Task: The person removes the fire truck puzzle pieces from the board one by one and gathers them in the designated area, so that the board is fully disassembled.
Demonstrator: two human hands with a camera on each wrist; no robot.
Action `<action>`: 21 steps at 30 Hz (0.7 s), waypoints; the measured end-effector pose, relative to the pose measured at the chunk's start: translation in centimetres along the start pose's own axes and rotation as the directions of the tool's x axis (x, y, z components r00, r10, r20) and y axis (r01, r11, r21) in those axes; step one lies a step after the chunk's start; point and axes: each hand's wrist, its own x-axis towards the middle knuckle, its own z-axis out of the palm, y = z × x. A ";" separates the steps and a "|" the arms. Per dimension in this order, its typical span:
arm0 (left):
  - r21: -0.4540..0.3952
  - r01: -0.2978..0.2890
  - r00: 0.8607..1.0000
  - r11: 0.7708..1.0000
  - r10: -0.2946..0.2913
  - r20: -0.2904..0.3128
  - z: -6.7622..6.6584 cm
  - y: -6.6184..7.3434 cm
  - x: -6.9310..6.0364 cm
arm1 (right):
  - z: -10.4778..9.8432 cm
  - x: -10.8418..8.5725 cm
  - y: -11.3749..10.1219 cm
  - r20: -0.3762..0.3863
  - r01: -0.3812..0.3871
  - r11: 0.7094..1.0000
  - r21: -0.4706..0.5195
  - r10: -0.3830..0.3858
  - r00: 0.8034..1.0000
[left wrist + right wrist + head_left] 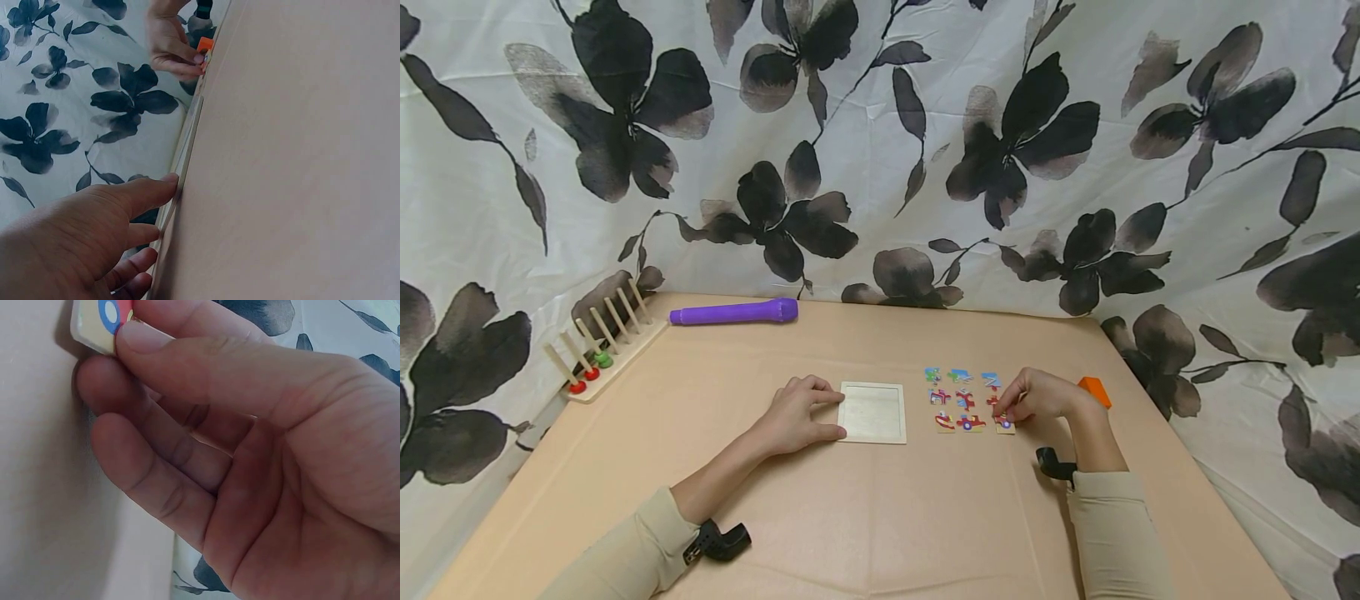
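Note:
A shallow square puzzle tray (872,413), pale with a raised rim, lies on the table. My left hand (801,417) touches its left edge with thumb and fingertips, the fingers mostly straight. To the tray's right, several colourful puzzle pieces (965,399) are laid out in rows, with bits of a red vehicle picture on them. At the lower right of that group, my right hand (1037,396) pinches a puzzle piece (94,325) showing a blue-and-white wheel. The right wrist view shows the thumb on its face; the other fingers are loosely bent below. That hand partly covers a neighbouring piece.
A wooden peg rack (617,350) with red and green beads stands at the table's back left. Beside it lies a purple microphone-shaped stick (733,312). An orange block (1095,392) sits beyond my right wrist. Floral cloth (880,150) hangs behind the table (880,517).

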 end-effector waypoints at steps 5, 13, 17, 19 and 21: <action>-0.003 0.003 1.000 1.000 -0.003 -0.003 0.0 0.0 0.0 | 0.0 0.1 0.0 0.005 -0.002 1.000 -0.005 0.002 1.000; 0.000 0.006 1.000 1.000 -0.006 0.001 0.2 -0.1 0.0 | 0.1 0.2 0.3 0.012 -0.020 1.000 0.003 0.020 1.000; -0.001 0.006 1.000 1.000 -0.006 -0.002 0.2 -0.1 0.0 | 0.2 0.2 0.3 0.011 -0.026 1.000 0.008 0.026 1.000; -0.002 0.006 1.000 1.000 -0.006 -0.001 0.2 -0.1 0.0 | 0.2 0.2 0.3 0.010 -0.025 1.000 0.008 0.025 1.000; -0.002 0.007 1.000 1.000 -0.007 -0.002 0.2 0.0 0.0 | 0.2 0.2 0.3 0.009 -0.019 1.000 0.006 0.019 1.000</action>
